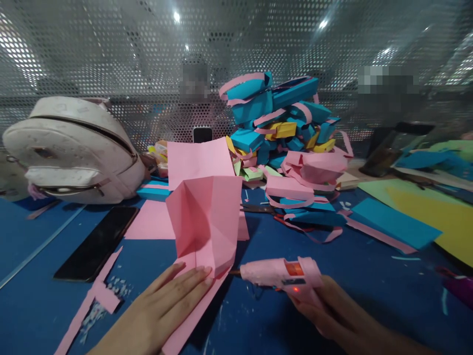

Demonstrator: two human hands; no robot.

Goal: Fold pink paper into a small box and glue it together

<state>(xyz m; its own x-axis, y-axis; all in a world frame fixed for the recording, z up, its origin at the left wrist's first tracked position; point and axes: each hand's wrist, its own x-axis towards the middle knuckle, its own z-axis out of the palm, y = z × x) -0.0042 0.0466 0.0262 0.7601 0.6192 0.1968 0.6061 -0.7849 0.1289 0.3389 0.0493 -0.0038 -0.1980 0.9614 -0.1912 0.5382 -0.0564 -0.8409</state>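
Note:
A folded piece of pink paper stands partly upright before me, with a flat strip running toward me. My left hand lies on its lower part, fingers stretched out and pressing the fold against the table. My right hand is closed round the handle of a pink hot glue gun, whose small red light is lit. The gun's nozzle points left, at the right edge of the folded paper by my left fingertips. Whether the nozzle touches the paper I cannot tell.
Behind stand a heap of blue, pink and yellow paper bags and a white backpack. A black phone, paper scraps, scissors and a blue paper piece lie on the blue table. A dark bottle stands right.

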